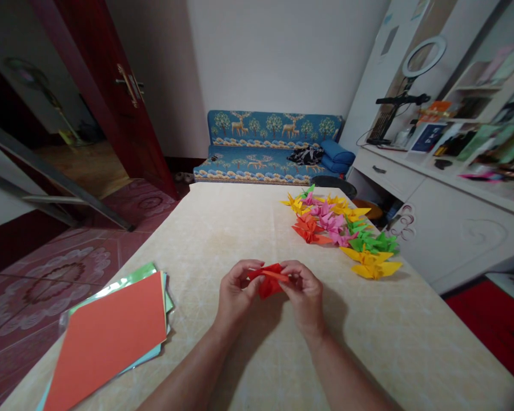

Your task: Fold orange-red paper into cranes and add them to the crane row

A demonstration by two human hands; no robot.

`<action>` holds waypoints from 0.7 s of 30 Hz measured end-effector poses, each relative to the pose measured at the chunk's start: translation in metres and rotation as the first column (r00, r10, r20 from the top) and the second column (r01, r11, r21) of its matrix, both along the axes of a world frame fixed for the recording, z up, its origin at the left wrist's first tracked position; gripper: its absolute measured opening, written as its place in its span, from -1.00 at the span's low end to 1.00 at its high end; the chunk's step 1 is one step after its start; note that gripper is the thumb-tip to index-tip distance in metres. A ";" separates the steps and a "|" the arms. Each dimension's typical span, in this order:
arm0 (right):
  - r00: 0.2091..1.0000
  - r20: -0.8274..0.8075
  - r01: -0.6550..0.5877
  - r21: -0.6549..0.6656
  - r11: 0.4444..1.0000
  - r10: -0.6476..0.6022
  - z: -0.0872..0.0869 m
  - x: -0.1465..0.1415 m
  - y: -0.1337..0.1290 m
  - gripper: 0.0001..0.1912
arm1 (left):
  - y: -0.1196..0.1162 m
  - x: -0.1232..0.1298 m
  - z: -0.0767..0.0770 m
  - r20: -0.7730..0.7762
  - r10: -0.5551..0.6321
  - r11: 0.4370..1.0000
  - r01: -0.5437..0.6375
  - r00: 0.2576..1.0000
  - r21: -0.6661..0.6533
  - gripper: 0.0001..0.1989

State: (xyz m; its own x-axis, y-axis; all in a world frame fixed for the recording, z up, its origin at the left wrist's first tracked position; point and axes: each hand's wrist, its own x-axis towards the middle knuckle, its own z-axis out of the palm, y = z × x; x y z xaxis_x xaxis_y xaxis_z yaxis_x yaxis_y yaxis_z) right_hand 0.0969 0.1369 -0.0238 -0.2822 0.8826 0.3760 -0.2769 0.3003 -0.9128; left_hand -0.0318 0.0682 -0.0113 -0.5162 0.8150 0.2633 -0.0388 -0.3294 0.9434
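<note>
folded paper: a small red piece of origami paper point(269, 281) was held above the near middle of the bench, partly folded, with one orange-red flap pointing right.
left hand: the left hand point(235, 295) was curled closed on the left edge of the red piece, thumb and fingertips pinching it.
right hand: the right hand point(305, 294) was closed on the right side of the same piece, fingers bent over its top.
paper stack: a stack of square sheets point(111, 337) lay at the near left of the bench, an orange sheet on top, green and pale blue edges showing beneath; a clear wrapper seemed to lie around it.
finished pieces: a cluster of folded paper figures point(340, 228) in yellow, pink, orange and green lay on the far right of the bench, well apart from the hands.
bench: the bench point(240, 228) had a pale cream patterned cover.
room: a blue sofa point(265, 148) with a deer print stood beyond the bench; a dark red door point(111, 97) was at the left; a white cabinet point(445, 222) with a ring light point(424, 56) stood at the right.
floor: the floor tiles were maroon with patterns.
writing: none was sharp enough to read.
</note>
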 end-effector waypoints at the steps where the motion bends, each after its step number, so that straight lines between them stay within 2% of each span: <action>1: 1.000 -0.014 -0.020 0.029 0.999 0.021 0.000 0.000 0.001 -0.93 | 0.000 -0.001 0.000 -0.031 0.007 1.000 -0.007 1.000 0.005 -0.89; 5: 0.998 -0.031 -0.048 0.060 0.997 0.050 0.002 0.001 0.001 -0.92 | -0.001 -0.003 -0.002 -0.132 0.016 1.000 -0.014 0.991 0.020 -0.94; 10: 0.998 -0.028 -0.063 0.048 0.997 0.065 0.001 0.000 0.001 -0.94 | -0.002 -0.004 -0.004 -0.156 0.061 0.998 -0.059 0.986 0.018 -0.93; 16: 0.996 0.013 -0.092 0.051 0.994 0.092 0.000 0.001 0.003 -0.93 | -0.003 -0.006 0.001 -0.248 0.076 0.996 -0.085 0.966 -0.028 -0.89; 21: 0.995 0.036 -0.093 0.010 0.996 0.092 0.001 0.001 0.003 -0.90 | -0.004 -0.008 0.003 -0.311 0.069 0.997 -0.078 0.948 -0.016 -0.89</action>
